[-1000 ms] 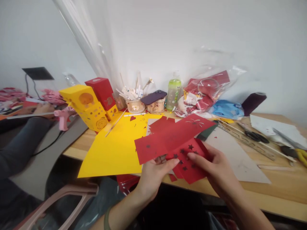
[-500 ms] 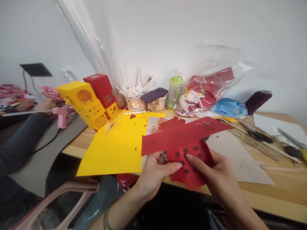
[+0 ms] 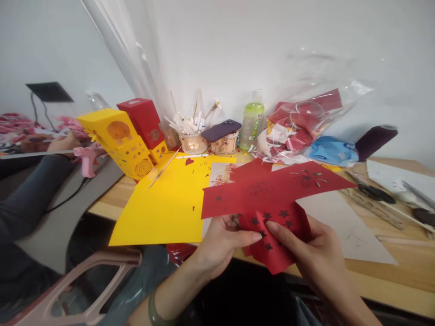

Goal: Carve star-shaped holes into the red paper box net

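Observation:
Both hands grip a large piece of red card (image 3: 272,192) at its near panel, which has several star-shaped cut-outs. My left hand (image 3: 222,246) pinches the panel's left side, thumb on top and fingers underneath. From the right, my right hand (image 3: 314,251) presses its thumb among the stars, while its other fingers are hidden behind the card. The card spreads away from me into side panels; a flower-like pattern is cut in the right one. Below it lie a white sheet (image 3: 353,231) and a yellow sheet (image 3: 149,217) scattered with small red scraps.
A yellow box (image 3: 115,140) and a red box (image 3: 146,122) stand at the back left. Behind are a basket of pens (image 3: 193,144), a phone (image 3: 221,130), a green bottle (image 3: 252,122) and a bag of scraps (image 3: 299,131). Scissors (image 3: 377,194) lie right. Another person's arm (image 3: 37,181) is left.
The card's right panel has swung a little outward and opened flatter, showing more of its flower cut-out. Both hands keep their grip, and the view has shifted slightly.

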Available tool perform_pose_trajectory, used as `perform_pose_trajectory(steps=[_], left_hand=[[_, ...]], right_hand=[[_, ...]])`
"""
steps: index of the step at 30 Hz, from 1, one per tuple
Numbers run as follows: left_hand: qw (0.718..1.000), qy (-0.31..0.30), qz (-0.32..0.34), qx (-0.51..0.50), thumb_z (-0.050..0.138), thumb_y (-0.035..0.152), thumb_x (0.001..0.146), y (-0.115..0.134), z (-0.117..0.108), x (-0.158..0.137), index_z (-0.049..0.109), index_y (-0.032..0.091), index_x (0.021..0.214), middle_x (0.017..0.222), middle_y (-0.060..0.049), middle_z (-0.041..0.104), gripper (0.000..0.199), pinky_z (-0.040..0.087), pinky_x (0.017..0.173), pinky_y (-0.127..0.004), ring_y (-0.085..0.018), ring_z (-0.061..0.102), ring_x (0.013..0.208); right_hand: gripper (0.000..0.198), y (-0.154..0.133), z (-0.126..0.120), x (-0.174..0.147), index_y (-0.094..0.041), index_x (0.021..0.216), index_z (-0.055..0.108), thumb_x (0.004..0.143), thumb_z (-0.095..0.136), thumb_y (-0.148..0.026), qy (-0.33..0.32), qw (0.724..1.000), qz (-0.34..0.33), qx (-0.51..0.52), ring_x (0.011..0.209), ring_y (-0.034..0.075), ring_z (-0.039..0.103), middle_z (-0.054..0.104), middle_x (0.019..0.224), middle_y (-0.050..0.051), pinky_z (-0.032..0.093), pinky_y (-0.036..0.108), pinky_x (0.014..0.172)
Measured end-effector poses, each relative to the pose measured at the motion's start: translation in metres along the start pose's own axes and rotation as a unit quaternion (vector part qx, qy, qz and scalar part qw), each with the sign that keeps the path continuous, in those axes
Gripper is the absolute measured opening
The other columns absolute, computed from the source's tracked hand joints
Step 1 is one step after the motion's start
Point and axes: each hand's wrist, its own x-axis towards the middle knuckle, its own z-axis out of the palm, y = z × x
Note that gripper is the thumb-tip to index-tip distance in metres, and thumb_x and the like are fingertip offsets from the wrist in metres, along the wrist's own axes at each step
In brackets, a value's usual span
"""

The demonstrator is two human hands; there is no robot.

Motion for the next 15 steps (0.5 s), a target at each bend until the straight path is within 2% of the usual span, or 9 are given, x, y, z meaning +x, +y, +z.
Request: perform_pose_trajectory(steps=[3,9,15], left_hand=[[0.999,0.009,-0.029,-0.011,0.079,0.006,0.05,0.001,-0.001,0.001,0.073,0.014,0.077,0.078,-0.002,0.072,0.028,0.05,0.076,-0.024,-0.013,0.066,0.073],[0.998,-0.008,-0.052,-0.018,0.079,0.006,0.05,0.001,-0.004,0.002,0.073,0.016,0.079,0.079,-0.001,0.072,0.03,0.051,0.077,-0.026,-0.014,0.066,0.074],[0.999,-0.022,0.016,0.023,0.078,0.009,0.059,0.0,-0.004,0.0,0.071,0.017,0.089,0.088,-0.003,0.073,0.032,0.051,0.082,-0.025,-0.014,0.067,0.083]], right_hand=[[0.021,-0.003,0.004,-0.003,-0.022,0.066,0.069,0.061,0.077,-0.041,0.025,1.0,0.006,-0.011,0.063,0.017,0.068,0.073,0.067,-0.003,0.057,0.022,0.058],[0.018,-0.008,0.002,-0.006,-0.024,0.069,0.069,0.062,0.075,-0.039,0.019,0.999,0.004,-0.033,0.067,0.018,0.069,0.074,0.07,-0.002,0.058,0.025,0.062],[0.018,-0.006,-0.006,-0.002,-0.022,0.071,0.068,0.058,0.077,-0.028,-0.02,0.999,0.011,-0.036,0.06,0.014,0.067,0.074,0.068,-0.003,0.056,0.022,0.059]])
